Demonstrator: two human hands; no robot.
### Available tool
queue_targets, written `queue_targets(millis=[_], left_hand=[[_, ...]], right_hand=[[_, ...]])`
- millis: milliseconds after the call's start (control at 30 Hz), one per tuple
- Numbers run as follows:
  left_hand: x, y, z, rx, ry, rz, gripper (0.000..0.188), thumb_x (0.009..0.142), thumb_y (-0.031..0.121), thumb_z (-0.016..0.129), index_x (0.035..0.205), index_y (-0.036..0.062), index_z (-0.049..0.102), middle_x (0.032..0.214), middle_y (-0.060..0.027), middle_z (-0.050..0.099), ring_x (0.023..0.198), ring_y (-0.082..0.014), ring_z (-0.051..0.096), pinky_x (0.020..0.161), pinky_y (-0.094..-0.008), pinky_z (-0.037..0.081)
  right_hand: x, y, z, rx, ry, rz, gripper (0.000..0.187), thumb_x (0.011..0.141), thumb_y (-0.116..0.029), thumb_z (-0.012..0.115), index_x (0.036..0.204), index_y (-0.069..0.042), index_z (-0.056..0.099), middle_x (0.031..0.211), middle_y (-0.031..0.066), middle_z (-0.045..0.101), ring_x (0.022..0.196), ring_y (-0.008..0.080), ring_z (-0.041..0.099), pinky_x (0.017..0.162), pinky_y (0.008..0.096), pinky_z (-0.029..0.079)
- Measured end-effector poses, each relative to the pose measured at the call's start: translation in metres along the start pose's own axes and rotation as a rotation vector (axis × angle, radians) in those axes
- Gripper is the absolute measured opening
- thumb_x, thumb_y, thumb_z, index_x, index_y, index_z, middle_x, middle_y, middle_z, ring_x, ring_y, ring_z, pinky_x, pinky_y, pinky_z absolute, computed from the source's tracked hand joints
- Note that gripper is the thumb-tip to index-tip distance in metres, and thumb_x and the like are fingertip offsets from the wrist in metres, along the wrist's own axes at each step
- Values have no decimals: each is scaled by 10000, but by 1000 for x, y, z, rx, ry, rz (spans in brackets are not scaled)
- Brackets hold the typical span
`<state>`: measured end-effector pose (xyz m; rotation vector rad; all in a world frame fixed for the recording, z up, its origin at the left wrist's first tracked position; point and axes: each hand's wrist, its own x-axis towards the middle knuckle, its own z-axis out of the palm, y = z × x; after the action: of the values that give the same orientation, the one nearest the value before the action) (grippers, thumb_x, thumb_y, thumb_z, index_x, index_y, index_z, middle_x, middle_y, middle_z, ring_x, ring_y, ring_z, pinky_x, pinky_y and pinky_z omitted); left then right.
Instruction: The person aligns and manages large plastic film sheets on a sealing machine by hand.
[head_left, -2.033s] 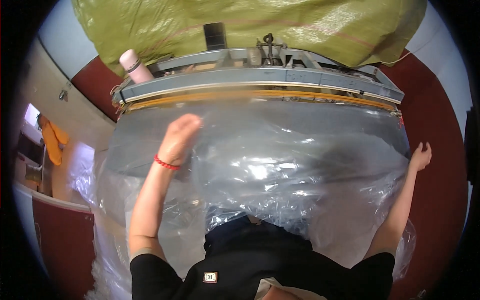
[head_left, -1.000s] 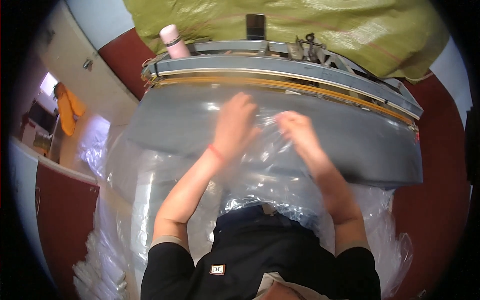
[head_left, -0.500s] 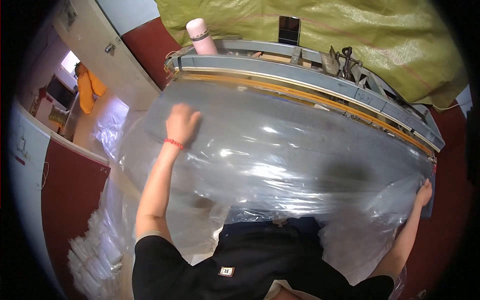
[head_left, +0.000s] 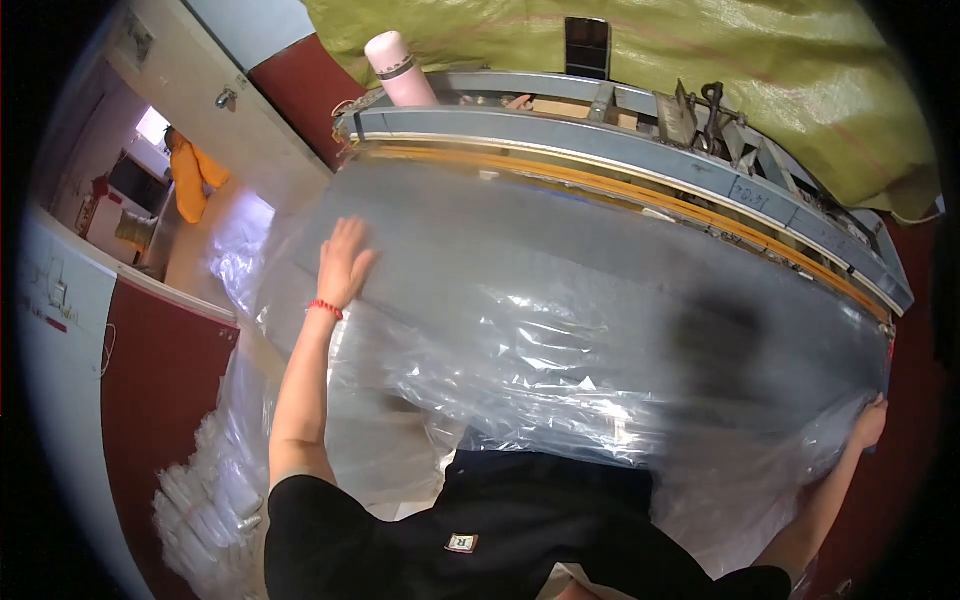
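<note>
A wide sheet of clear plastic film lies over a grey work surface and hangs down in folds at the near edge, against my body. My left hand, a red bracelet at its wrist, lies flat at the left part of the film with its fingers stretched out. At the far right end, my right hand has its fingers closed on the film's edge. Along the back of the work surface runs a long orange strip, in front of a grey metal frame.
A pink bottle and a dark phone are behind the frame, before a yellow-green woven sheet. Metal clamp parts stick up at the back right. On the left are an open door and bunched clear plastic.
My left hand has slid a little toward me and left, its fingers now spread out. My right hand sits slightly lower and farther right, still gripping the film. The view has shifted slightly.
</note>
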<state>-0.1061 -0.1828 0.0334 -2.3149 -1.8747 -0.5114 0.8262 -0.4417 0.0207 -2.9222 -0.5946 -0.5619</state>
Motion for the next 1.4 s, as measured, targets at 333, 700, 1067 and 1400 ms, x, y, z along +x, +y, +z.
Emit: queue_targets(millis=[333, 700, 1067, 1400], left_hand=[[119, 139, 1, -626, -234, -126, 457, 837, 392, 479, 1110, 28, 519, 1069, -108, 564, 953, -211, 542, 781, -306, 414], [-105, 513, 11, -1426, -1267, 502, 498, 856, 158, 500, 1277, -17, 300, 1176, -143, 484, 1103, -200, 445, 931, -312, 334], [-38, 357, -116, -2259, -1111, 1170, 336, 801, 177, 570, 1084, 1, 530, 920, -118, 583, 915, -193, 545, 792, -326, 431], [-68, -12, -182, -1456, 915, -434, 430, 847, 280, 499, 1198, 39, 444, 1111, -123, 499, 1036, -240, 480, 843, -370, 411]], right_hand=[[-17, -14, -19, 43, 137, -64, 312, 862, -311, 379, 907, -95, 600, 923, 145, 603, 870, 327, 571, 733, 426, 446], [-18, -17, -25, 179, 133, 60, 304, 867, -281, 387, 886, -31, 559, 825, 199, 603, 803, 360, 576, 691, 445, 437], [-22, -20, -32, 154, 94, 60, 325, 862, -342, 390, 893, -80, 581, 853, 181, 605, 841, 343, 574, 708, 452, 444], [-18, -19, -25, 86, 71, -13, 356, 879, -354, 345, 964, -72, 545, 875, 200, 593, 840, 385, 556, 688, 480, 420]])
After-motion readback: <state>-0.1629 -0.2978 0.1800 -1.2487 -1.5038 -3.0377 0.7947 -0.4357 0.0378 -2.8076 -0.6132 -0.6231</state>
